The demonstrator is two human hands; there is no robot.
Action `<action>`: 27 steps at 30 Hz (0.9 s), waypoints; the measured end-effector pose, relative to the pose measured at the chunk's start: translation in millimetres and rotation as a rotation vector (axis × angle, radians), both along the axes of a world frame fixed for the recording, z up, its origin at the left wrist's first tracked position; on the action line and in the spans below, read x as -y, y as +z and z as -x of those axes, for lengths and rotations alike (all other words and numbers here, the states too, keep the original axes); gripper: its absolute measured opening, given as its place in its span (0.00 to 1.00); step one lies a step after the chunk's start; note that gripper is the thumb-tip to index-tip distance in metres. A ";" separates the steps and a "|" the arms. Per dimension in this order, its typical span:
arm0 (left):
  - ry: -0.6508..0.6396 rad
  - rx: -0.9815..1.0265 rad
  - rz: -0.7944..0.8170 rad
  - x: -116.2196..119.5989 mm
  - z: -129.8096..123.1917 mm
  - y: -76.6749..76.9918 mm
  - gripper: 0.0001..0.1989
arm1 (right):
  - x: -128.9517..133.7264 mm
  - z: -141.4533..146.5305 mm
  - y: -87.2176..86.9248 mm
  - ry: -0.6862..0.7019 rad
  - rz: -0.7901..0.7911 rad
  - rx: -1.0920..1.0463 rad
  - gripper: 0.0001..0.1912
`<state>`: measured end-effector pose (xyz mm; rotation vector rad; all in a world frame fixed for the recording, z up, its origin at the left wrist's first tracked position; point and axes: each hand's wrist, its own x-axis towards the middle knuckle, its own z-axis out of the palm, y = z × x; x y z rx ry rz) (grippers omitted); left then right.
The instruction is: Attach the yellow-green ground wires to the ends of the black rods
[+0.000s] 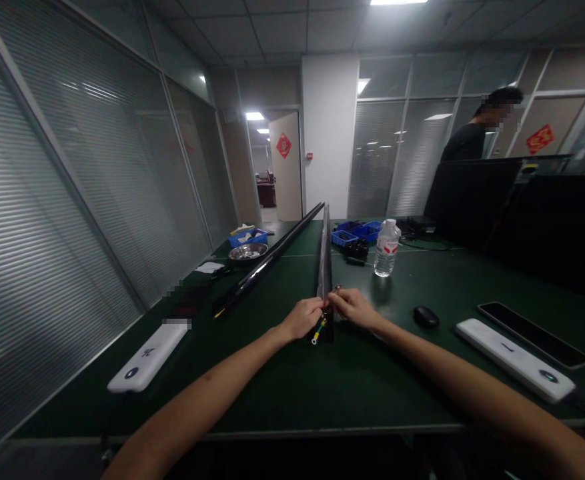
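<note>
A long, narrow grey-and-black channel (pixel 325 257) lies on the green table, running away from me. My left hand (pixel 303 319) is closed at its near end, fingers pinched on the left edge. From the right, my right hand (pixel 353 308) meets it there, fingers pressed together; a small metallic bit shows above them, too small to name. Below the fingertips, a yellow-green wire (pixel 317 333) with a ring terminal sticks out toward me. Left of my hands rests a second long black channel (pixel 267 263), with a yellow tip at its near end.
Farther back stand a metal bowl (pixel 249 252), a blue basket (pixel 257 238), more blue trays (pixel 367 231) and a water bottle (pixel 386 249). At right lie a mouse (pixel 425 317), a white power bank (pixel 515 359) and a phone (pixel 535 333). Another white device (pixel 148 357) lies left. A person stands behind monitors.
</note>
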<state>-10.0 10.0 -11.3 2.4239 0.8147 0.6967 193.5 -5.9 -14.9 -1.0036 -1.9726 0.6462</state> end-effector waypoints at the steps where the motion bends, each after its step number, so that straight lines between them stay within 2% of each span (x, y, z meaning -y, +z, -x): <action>1: 0.007 -0.001 0.010 0.1 -0.1 -0.1 0.13 | 3.2 3.7 -1.0 -0.063 -0.049 0.018 0.29; 4: 0.019 0.008 0.030 -0.1 -0.2 -1.5 0.13 | 14.4 16.4 -0.9 -0.165 -0.160 0.089 0.27; 8: 0.010 0.025 0.034 -0.4 -0.1 -3.9 0.13 | 21.5 24.8 3.8 -0.244 -0.232 0.154 0.24; 10: 0.016 0.027 0.033 -0.6 0.0 -4.5 0.13 | 19.8 21.9 7.9 -0.201 -0.227 0.164 0.24; 14: 0.023 0.017 0.015 -1.8 0.0 -4.8 0.12 | 10.6 7.5 15.0 0.048 -0.132 0.110 0.24; 17: 0.009 0.005 -0.014 -2.9 0.1 -4.9 0.12 | 4.2 -0.7 14.6 0.144 -0.077 0.051 0.25; 22: 0.009 0.000 0.011 -2.8 0.2 -4.6 0.11 | 4.2 0.1 12.0 0.111 -0.079 0.068 0.24; 27: 0.021 0.024 0.032 -3.6 0.4 -6.8 0.10 | 15.9 12.4 8.2 -0.010 -0.164 0.105 0.24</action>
